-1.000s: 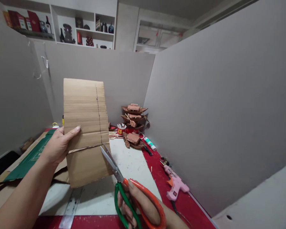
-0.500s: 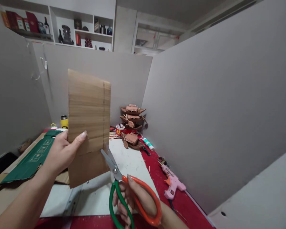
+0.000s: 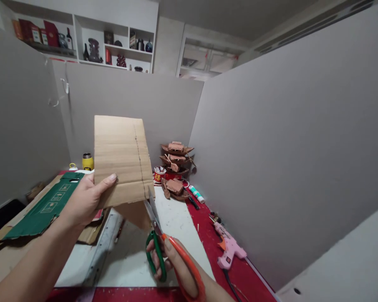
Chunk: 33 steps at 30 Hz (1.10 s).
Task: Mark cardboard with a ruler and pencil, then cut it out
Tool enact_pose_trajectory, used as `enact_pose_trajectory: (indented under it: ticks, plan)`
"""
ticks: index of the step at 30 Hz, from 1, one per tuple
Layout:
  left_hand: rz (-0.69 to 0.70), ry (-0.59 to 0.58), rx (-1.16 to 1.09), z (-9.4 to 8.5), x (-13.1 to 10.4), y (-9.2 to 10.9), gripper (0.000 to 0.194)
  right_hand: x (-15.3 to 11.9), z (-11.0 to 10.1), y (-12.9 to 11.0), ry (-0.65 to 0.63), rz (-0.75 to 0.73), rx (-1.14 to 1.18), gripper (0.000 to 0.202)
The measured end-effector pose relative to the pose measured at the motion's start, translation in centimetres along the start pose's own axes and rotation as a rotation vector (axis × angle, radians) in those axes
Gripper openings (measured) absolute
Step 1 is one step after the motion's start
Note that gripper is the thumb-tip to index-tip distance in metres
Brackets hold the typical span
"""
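My left hand (image 3: pixel 85 199) grips a sheet of brown cardboard (image 3: pixel 118 155) by its lower left side, thumb on the near face. A dark drawn line runs down the sheet near its right edge. The lower part of the sheet bends away beneath. In my right hand (image 3: pixel 173 260) is a pair of scissors (image 3: pixel 156 226) with one green and one orange handle. Their blades are slightly apart at the cardboard's lower right edge; whether they are around it I cannot tell.
Brown model boats (image 3: pixel 176 159) stand stacked at the back, with another boat (image 3: pixel 175 188) in front. A pink glue gun (image 3: pixel 228 247) lies on the red cloth at right. Green-printed cardboard (image 3: pixel 55 201) and a metal ruler (image 3: pixel 103 239) lie left. Grey partitions (image 3: pixel 271 126) enclose the table.
The cardboard's top has tipped away and lower, and its lower part now folds back underneath. The scissors have turned more upright, with their handles closer together. The view has shifted slightly.
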State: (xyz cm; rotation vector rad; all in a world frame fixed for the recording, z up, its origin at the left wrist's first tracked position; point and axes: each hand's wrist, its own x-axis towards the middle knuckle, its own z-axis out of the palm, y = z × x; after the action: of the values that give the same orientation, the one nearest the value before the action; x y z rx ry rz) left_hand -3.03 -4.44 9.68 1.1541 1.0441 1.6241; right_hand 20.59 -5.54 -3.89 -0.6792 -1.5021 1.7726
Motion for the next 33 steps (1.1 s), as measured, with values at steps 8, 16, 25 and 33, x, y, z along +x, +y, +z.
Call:
enact_pose_trajectory:
  ticks: [8,16,25,33]
  plan:
    - [-0.079,-0.014,0.0,0.9,0.2,-0.5,0.052,0.1,-1.0,-0.8,0.011,-0.081,-0.183,0.063]
    - [0.003,-0.03,-0.033,1.2,0.4,-2.0,0.052,0.0,-1.1,-1.5,-0.02,-0.084,-0.268,0.061]
    - [0.013,-0.029,-0.037,1.0,0.6,-2.3,0.056,0.2,-1.0,-1.4,0.012,-0.103,-0.245,0.058]
    - [-0.008,-0.046,-0.037,1.0,0.8,-3.0,0.055,-0.1,-1.3,-1.1,0.04,-0.132,-0.396,0.054]
